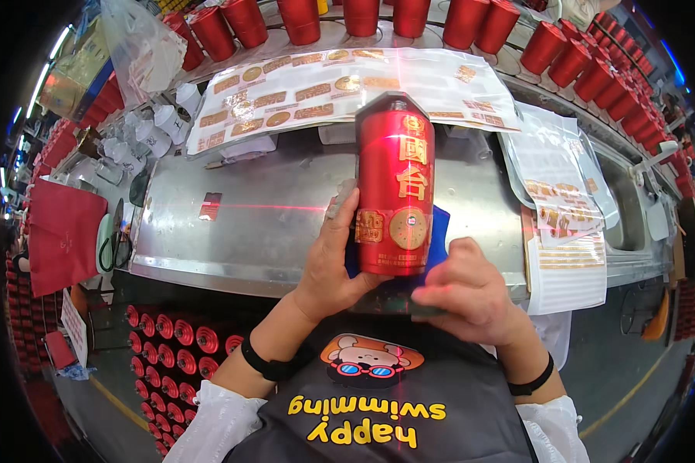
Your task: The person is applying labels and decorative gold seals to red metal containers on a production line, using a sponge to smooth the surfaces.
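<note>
A glossy red bottle (386,166) with gold lettering and a round gold emblem lies tilted over the near edge of the metal table, its base toward me. It rests in a dark holder (371,104) whose angular rim shows past the far end. My left hand (328,258) is closed around the bottle's left side. A patch of blue material (439,231) shows under and beside the bottle. Just right of the base, my right hand (471,293) has its fingers curled in and slightly blurred; whatever they may hold is hidden.
Sheets of gold stickers (301,92) lie across the far side of the metal table (239,208), with more sticker sheets (560,201) at right beside a sink (624,204). Red containers (361,17) line the back. Scissors (120,239) lie at left; several red bottles (184,332) stand below.
</note>
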Tool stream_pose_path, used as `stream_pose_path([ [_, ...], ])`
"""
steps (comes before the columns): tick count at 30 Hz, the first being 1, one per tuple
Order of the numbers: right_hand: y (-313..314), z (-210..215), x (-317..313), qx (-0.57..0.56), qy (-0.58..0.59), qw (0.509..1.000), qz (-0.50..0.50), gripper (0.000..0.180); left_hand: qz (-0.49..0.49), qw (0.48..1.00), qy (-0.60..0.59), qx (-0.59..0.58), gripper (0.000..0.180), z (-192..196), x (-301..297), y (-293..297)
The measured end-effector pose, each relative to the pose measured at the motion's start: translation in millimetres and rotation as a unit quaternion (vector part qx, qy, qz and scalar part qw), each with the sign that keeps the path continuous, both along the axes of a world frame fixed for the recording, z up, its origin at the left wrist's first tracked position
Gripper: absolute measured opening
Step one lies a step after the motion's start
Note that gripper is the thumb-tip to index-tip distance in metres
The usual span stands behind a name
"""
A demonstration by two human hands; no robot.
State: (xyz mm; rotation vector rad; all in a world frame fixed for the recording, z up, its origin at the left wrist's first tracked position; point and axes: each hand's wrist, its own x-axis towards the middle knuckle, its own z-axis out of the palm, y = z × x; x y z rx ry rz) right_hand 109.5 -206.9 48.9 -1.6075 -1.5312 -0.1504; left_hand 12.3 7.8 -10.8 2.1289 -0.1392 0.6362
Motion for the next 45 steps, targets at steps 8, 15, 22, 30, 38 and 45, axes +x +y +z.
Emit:
stream_pose_path([
  [8,-15,-5,-6,-0.002,0.201,0.975,-0.096,0.025,0.026,0.994,-0.028,0.107,0.1,15,-2,2],
  [15,10,-20,7,-0.006,0.237,0.954,-0.185,0.042,-0.045,0.997,0.02,-0.059,0.09,24,-1,4],
  [22,20,-23,4,-0.042,0.241,0.949,-0.198,0.046,-0.034,0.967,0.062,-0.243,0.075,31,24,-2],
  [30,25,-17,3,-0.035,0.265,0.947,-0.18,0.047,0.001,0.97,0.065,-0.235,0.08,28,29,-10],
  [38,27,-18,3,-0.034,0.247,0.951,-0.181,0.046,0.017,0.966,0.058,-0.251,0.08,27,30,-16],
  [45,27,-20,3,-0.029,0.247,0.95,-0.19,0.046,-0.014,0.976,0.081,-0.201,0.09,25,24,-9],
])
